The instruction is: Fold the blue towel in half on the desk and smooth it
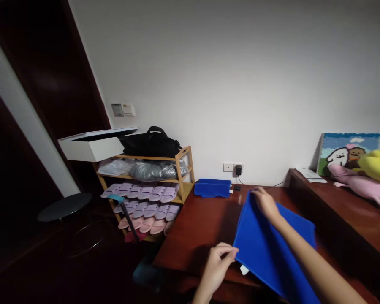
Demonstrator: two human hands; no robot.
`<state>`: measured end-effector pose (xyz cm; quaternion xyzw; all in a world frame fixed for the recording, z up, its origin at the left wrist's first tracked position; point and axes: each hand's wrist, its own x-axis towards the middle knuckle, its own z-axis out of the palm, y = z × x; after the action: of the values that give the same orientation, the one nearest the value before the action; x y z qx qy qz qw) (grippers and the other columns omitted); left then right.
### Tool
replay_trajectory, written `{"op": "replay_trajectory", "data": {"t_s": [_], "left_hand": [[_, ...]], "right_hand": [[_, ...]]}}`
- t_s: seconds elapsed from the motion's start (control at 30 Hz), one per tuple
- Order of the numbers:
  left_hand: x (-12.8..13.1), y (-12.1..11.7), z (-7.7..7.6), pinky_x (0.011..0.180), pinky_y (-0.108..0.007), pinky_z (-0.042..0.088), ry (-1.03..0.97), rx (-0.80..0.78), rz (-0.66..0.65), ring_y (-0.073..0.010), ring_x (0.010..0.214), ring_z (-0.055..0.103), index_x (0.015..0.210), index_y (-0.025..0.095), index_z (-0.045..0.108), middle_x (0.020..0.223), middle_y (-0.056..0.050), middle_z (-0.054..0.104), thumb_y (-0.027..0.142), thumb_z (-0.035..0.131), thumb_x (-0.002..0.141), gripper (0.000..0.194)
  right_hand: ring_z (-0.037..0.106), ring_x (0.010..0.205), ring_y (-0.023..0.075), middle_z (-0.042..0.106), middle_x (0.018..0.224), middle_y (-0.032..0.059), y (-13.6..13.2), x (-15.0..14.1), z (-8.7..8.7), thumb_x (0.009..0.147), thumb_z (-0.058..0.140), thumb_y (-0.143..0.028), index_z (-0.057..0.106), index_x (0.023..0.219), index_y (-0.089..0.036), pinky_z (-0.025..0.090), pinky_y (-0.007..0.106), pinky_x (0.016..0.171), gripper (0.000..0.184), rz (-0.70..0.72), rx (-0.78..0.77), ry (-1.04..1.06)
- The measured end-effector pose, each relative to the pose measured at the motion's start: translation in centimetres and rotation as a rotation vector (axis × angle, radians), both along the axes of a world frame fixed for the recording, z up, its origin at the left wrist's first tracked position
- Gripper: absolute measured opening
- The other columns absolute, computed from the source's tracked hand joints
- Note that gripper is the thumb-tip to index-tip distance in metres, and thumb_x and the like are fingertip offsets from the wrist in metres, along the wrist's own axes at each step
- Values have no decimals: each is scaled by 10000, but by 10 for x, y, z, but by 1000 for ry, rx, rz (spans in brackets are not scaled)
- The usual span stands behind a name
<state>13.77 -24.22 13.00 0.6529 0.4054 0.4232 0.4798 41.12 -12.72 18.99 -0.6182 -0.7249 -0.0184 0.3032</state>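
Note:
A bright blue cloth [269,249] lies spread over the dark red wooden table [202,228]. My left hand [218,264] pinches the cloth's near left corner, by a small white tag. My right hand [266,202] grips the cloth's far left corner, with my forearm lying across the cloth. A second blue cloth [212,188], folded, sits at the table's far left edge.
A wooden shoe rack [164,190] with several purple and pink slippers stands left of the table, with a black bag [150,143] and a white box [91,145] on top. A black stool [65,206] stands further left. Plush toys [364,179] sit on the raised shelf at right. A charger plugs into the wall socket [238,169].

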Motion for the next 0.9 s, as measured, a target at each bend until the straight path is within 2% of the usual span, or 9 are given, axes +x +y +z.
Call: {"op": "replay_trajectory", "data": {"t_s": [0.07, 0.13, 0.23, 0.33, 0.4, 0.5, 0.57, 0.67, 0.9], "left_hand": [[-25, 21, -40, 783, -356, 570, 113, -47, 122, -263, 814, 726, 883, 191, 830, 892, -105, 782, 556, 628, 841, 419], [-50, 36, -72, 855, -379, 558, 263, -83, 239, -288, 862, 736, 861, 196, 825, 876, -105, 795, 517, 622, 816, 383], [-77, 46, -101, 895, -356, 541, 421, -119, 327, -285, 938, 739, 853, 214, 811, 912, -88, 807, 429, 592, 821, 308], [-87, 45, -109, 845, -313, 539, 478, -99, 324, -256, 913, 739, 853, 222, 793, 898, -66, 803, 349, 534, 855, 289], [-86, 44, -110, 829, -287, 526, 497, -60, 325, -234, 895, 735, 834, 227, 771, 892, -56, 797, 311, 519, 868, 268], [-80, 43, -111, 761, -263, 497, 556, -8, 351, -203, 809, 715, 744, 224, 695, 821, -45, 762, 268, 510, 882, 235], [-73, 42, -113, 708, -261, 468, 648, 23, 377, -188, 739, 684, 686, 224, 628, 763, -35, 719, 229, 510, 873, 221], [-65, 41, -117, 683, -277, 437, 807, 89, 414, -185, 697, 645, 677, 233, 569, 756, -27, 669, 195, 502, 865, 204], [-72, 37, -123, 774, -363, 466, 929, 317, 419, -249, 803, 629, 717, 255, 580, 790, -39, 642, 248, 482, 895, 203]], "right_hand": [[627, 1220, 222, 600, 1420, 120, 32, -51, -32, 909, 337, -83, 669, 1310, -180, 462, 334, 1073, 529, 76, -114, -6], [604, 1268, 209, 570, 1471, 128, 51, -97, -66, 878, 388, -66, 656, 1336, -152, 450, 307, 1091, 538, 138, -190, -12], [486, 1404, 217, 435, 1587, 139, 52, -132, -113, 877, 432, -94, 582, 1422, -123, 390, 321, 1159, 566, 186, -257, -15], [348, 1495, 231, 357, 1635, 96, 32, -114, -148, 943, 393, -177, 532, 1475, -170, 259, 397, 1244, 550, 140, -255, -36], [289, 1521, 244, 351, 1639, 67, 14, -78, -167, 1000, 337, -281, 507, 1497, -200, 192, 448, 1264, 532, 35, -264, -75], [209, 1546, 269, 306, 1654, 75, -12, -16, -192, 1032, 262, -431, 393, 1561, -152, 172, 478, 1263, 613, -192, -388, -132], [174, 1553, 263, 263, 1667, 73, -24, 15, -204, 1028, 248, -472, 288, 1598, -125, 168, 470, 1263, 669, -269, -487, -160], [148, 1560, 229, 234, 1676, 38, -29, 37, -209, 1028, 212, -501, 235, 1615, -156, 129, 462, 1269, 681, -250, -536, -178], [118, 1565, 207, 200, 1686, 22, 13, 45, -183, 1033, 147, -493, 213, 1620, -146, 93, 417, 1269, 685, -293, -499, -132]]}}
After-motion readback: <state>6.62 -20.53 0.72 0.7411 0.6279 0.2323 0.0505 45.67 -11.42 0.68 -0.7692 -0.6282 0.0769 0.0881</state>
